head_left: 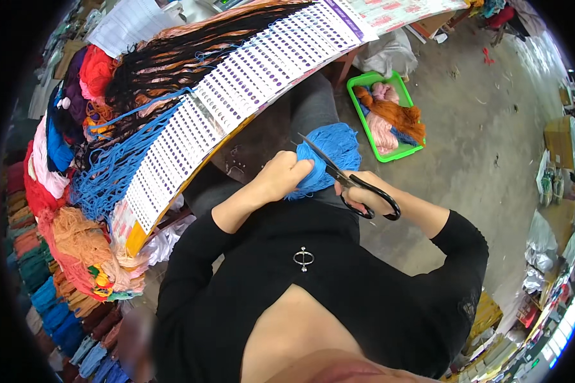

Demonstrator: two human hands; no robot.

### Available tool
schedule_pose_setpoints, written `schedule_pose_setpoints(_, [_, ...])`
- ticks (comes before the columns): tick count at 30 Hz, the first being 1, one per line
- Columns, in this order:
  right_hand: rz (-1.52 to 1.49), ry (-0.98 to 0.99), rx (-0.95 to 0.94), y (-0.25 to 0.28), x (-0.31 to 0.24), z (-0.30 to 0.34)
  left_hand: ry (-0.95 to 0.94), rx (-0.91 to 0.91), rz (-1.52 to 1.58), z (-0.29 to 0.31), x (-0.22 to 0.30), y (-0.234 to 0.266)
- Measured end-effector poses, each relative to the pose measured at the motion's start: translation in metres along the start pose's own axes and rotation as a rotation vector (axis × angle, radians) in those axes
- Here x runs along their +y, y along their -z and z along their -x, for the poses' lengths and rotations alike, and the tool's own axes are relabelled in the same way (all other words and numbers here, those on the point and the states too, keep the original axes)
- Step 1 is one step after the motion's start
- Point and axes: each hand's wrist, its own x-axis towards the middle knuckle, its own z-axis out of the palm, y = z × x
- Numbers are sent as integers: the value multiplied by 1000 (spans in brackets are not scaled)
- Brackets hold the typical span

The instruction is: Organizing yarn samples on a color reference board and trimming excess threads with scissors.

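Note:
A blue skein of yarn (pixel 340 145) lies across my lap. My left hand (pixel 282 177) is closed on a bunch of it at the skein's left side. My right hand (pixel 365 193) grips black-handled scissors (pixel 332 168), fingers at the handle loops. The blades point up and left over the blue yarn, close to my left hand. Whether they touch a strand I cannot tell. On the table, a long white card (pixel 236 96) carries rows of small purple marks, and loose blue strands (pixel 131 143) lie at its left edge.
Black and orange strands (pixel 166 64) spread over the table behind the card. Coloured yarn heaps (pixel 76 233) crowd its left end. A green basket (pixel 396 153) of brown, pink and blue yarn stands on the floor at right. Boxes (pixel 559 140) and bags line the far right.

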Motion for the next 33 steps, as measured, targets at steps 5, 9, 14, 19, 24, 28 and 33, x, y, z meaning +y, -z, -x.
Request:
schedule_pose_setpoints(5, [233,463,190,-9,28,-20,-244,22,-163,7,4,-14])
schedule_pose_setpoints(9, [-183,93,26,-11,27,-4,-81,-97,-26,-2,1,1])
schedule_pose_setpoints(14, [45,75,180,-8,15,2,-94,-129,-56,-6,3,-6])
schedule_pose_setpoints(19, [43,118,177,-8,25,7,-83,-207,-176,-10,12,-10])
schedule_pose_setpoints(24, [-72,56,254,-9,27,23,-92,-263,-192,-19,22,-11])
schedule_pose_setpoints(28, [61,317,368,-12,45,20,-361,-219,-201,-10,54,-35])
schedule_pose_setpoints(33, [-152,373,443,-21,45,34,-223,-290,-185,-9,50,-28])
